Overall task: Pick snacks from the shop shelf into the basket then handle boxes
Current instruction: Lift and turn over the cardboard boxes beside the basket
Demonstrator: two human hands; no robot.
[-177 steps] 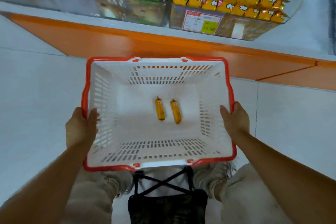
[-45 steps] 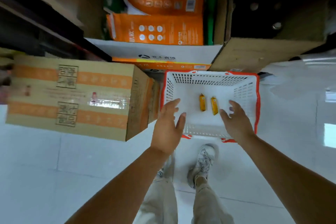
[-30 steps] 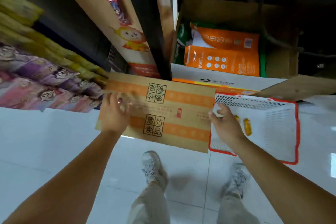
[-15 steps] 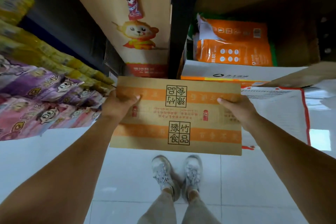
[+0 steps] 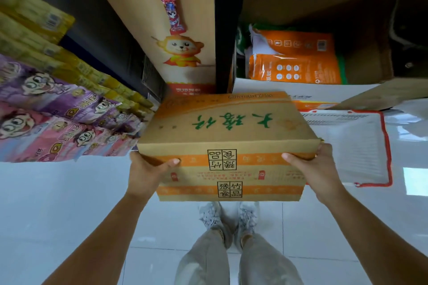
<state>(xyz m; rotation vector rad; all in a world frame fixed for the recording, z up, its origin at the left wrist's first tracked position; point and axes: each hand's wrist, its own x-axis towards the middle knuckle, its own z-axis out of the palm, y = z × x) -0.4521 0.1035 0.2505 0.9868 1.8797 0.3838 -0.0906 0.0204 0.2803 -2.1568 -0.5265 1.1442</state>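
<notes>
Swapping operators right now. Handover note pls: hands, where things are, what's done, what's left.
Left hand: grips the left end of the cardboard box.
Right hand: grips its right end.
Box: held up off the floor, in front of the shelves.
Basket: on the floor to the right, partly behind the box. No snacks show in it.
Done: box lifted.
Left: carry and set the box down.

forearms (image 5: 106,236): bare | trousers (image 5: 234,261): beige | shoes (image 5: 228,214): light grey

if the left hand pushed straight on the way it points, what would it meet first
The brown cardboard box with orange stripes, which the left hand grips; beyond it probably the tall monkey-printed carton, depth unclear.
</notes>
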